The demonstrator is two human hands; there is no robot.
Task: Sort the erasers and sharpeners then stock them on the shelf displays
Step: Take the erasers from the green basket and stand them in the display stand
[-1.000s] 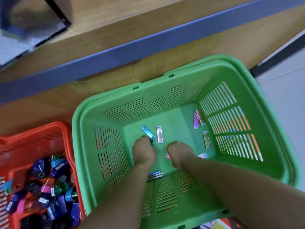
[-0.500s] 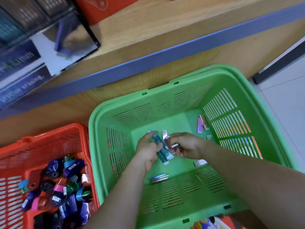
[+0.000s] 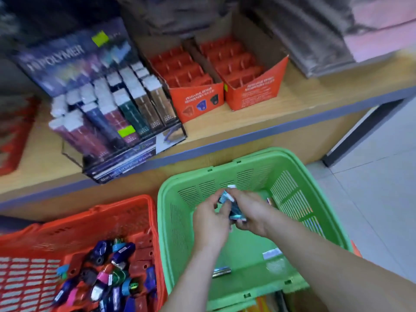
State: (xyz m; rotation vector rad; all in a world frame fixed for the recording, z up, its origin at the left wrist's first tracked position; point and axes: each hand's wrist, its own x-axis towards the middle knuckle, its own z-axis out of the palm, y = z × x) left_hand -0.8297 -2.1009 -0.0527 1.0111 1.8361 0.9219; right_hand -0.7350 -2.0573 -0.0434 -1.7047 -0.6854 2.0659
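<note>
Both my hands are over the green basket (image 3: 290, 158). My left hand (image 3: 210, 218) and my right hand (image 3: 249, 212) together hold a small bundle of slim erasers (image 3: 234, 209) in teal and dark sleeves, fingers curled round them. A few loose erasers (image 3: 221, 271) lie on the basket floor. The orange basket (image 3: 74, 221) at the left holds several coloured sharpeners (image 3: 110, 275). On the shelf stands a dark eraser display (image 3: 108, 102) filled with rows of erasers. Beside it sit two orange sharpener boxes (image 3: 202, 102) with empty slots.
The wooden shelf (image 3: 292, 104) has a grey-blue front edge. Grey folded material lies at its back right. Another orange basket edge shows at the far left. Tiled floor lies to the right of the green basket.
My hands have risen from the basket floor with the erasers gathered between them. The view has tilted up, so the shelf displays have come into sight.
</note>
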